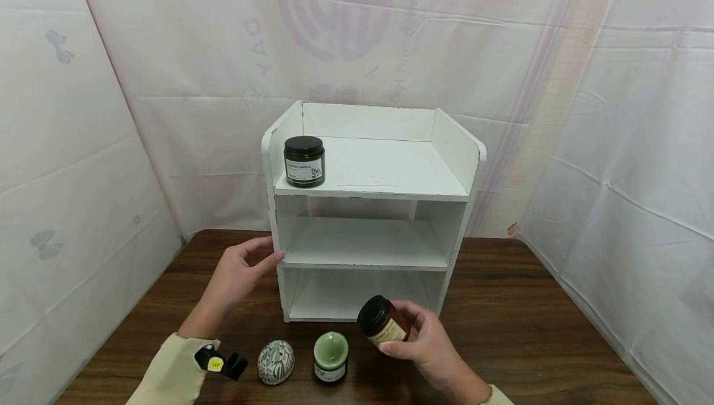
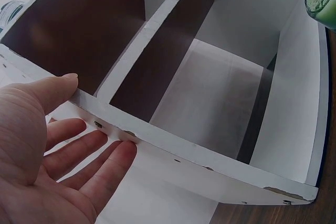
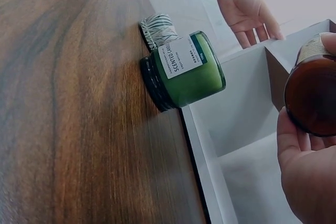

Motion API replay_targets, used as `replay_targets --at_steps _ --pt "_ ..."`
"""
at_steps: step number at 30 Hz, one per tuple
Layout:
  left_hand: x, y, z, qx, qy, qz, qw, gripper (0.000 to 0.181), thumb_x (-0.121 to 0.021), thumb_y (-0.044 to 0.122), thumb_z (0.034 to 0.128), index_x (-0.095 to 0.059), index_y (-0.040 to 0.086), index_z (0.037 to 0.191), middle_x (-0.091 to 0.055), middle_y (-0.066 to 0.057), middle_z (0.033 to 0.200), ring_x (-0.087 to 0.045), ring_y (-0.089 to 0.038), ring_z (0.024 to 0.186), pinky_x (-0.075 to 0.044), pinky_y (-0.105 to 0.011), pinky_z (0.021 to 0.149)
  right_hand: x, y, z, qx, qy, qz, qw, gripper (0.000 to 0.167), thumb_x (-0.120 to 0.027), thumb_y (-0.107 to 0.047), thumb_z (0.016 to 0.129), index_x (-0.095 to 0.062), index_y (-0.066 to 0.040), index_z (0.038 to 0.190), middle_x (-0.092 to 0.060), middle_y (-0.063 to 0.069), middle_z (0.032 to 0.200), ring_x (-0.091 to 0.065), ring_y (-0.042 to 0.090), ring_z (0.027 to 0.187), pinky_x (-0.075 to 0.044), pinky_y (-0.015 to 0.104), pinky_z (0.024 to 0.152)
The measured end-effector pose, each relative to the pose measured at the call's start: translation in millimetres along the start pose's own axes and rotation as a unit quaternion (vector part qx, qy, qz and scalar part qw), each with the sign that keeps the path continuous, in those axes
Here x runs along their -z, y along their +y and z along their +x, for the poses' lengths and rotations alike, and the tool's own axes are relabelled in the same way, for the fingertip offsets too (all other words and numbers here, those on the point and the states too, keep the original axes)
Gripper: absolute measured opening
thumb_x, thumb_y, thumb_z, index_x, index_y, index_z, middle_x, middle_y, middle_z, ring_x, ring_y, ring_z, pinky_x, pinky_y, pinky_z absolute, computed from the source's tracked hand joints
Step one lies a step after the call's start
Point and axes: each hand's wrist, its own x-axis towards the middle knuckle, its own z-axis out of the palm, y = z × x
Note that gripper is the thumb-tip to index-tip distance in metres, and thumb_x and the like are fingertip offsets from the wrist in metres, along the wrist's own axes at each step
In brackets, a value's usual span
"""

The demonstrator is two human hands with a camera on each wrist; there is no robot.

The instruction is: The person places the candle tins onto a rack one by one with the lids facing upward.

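Observation:
My right hand [image 1: 428, 346] grips a brown glass jar [image 1: 397, 324] with a black lid and cream label, tilted in front of the white shelf unit [image 1: 365, 267]. My left hand [image 1: 237, 275] touches the unit's left side panel. In the left wrist view its thumb rests at the front edge, with the loosely bent fingers [image 2: 119, 163] against the outer face. A green scented candle jar [image 3: 197, 77] stands upside down on its black lid. Beside it sits a small rounded container [image 1: 276, 362] with a black-and-white leaf pattern.
A dark green candle jar [image 1: 304, 166] with a black lid stands at the left of the unit's top shelf. The unit has two lower shelves and rests on a dark wooden table [image 1: 513, 324]. White sheeting [image 1: 189, 82] hangs behind and on both sides.

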Motion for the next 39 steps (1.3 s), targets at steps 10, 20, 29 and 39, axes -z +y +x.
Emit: replay_targets --at_steps 10,20,29,39 --pt "-0.3 -0.6 0.1 -0.002 0.001 0.000 1.0000 0.051 -0.072 0.041 0.0965 -0.065 0.011 0.137 -0.071 -0.012 0.130 -0.066 -0.025 0.114 -0.054 -0.026 0.083 -0.2 -0.1 1.1 0.009 -0.009 0.017 0.9998 0.049 -0.080 0.004 0.081 -0.064 -0.006 0.126 -0.071 0.000 0.114 -0.067 0.012 0.101 -0.057 0.023 0.085" --pt "-0.2 -0.9 0.1 -0.001 0.001 0.004 1.0000 0.052 -0.072 0.042 0.0965 -0.065 0.011 0.137 -0.071 -0.012 0.129 -0.066 -0.026 0.115 -0.054 -0.027 0.084 -2.5 -1.8 0.3 -0.017 0.000 0.034 0.9993 0.042 -0.076 0.002 0.084 -0.065 -0.009 0.123 -0.072 0.000 0.112 -0.068 0.013 0.100 -0.058 0.025 0.084" --pt "-0.3 -1.5 0.5 -0.006 0.001 0.001 1.0000 0.051 -0.072 0.041 0.0964 -0.066 0.011 0.137 -0.071 -0.013 0.128 -0.067 -0.026 0.113 -0.054 -0.025 0.082 -4.3 -4.4 -0.3 -0.028 0.002 0.020 0.9994 0.042 -0.078 0.000 0.084 -0.064 -0.008 0.122 -0.070 0.001 0.113 -0.065 0.015 0.102 -0.057 0.026 0.086" --pt "-0.2 -1.5 0.5 -0.007 0.001 0.002 1.0000 0.051 -0.072 0.040 0.0964 -0.065 0.011 0.137 -0.071 -0.012 0.128 -0.067 -0.026 0.114 -0.054 -0.027 0.082 -7.5 -5.1 0.3 -0.011 0.008 0.002 0.9999 0.043 -0.080 0.001 0.080 -0.064 -0.009 0.119 -0.071 -0.002 0.112 -0.065 0.013 0.103 -0.055 0.025 0.089"
